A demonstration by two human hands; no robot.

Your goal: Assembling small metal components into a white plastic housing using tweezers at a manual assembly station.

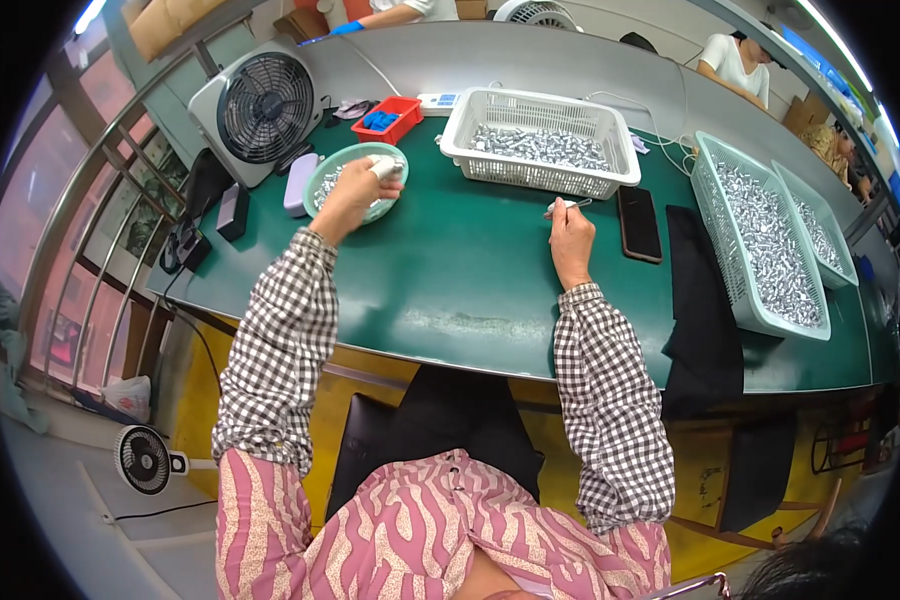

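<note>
My left hand [350, 195] is over the round pale-green bowl [398, 157], which holds small silver metal parts. Its fingers are curled together, with white covering at the fingertips; whatever they grip is hidden. My right hand [572, 240] is in front of the white basket [530, 176], apart from it. Thumb and finger pinch a thin silver-coloured tool [579, 203], too small to make out its kind. Inside the white basket lies a heap of small silver metal parts [540, 147]. A dark phone [640, 226] lies just right of my right hand.
Two pale-green baskets of metal parts, a larger one [816, 318] and a smaller one [844, 274], stand at the right beside a black cloth [698, 290]. A box fan [263, 108], a lilac case [300, 186] and a red tray [406, 124] stand at the left. Other people sit beyond the partition.
</note>
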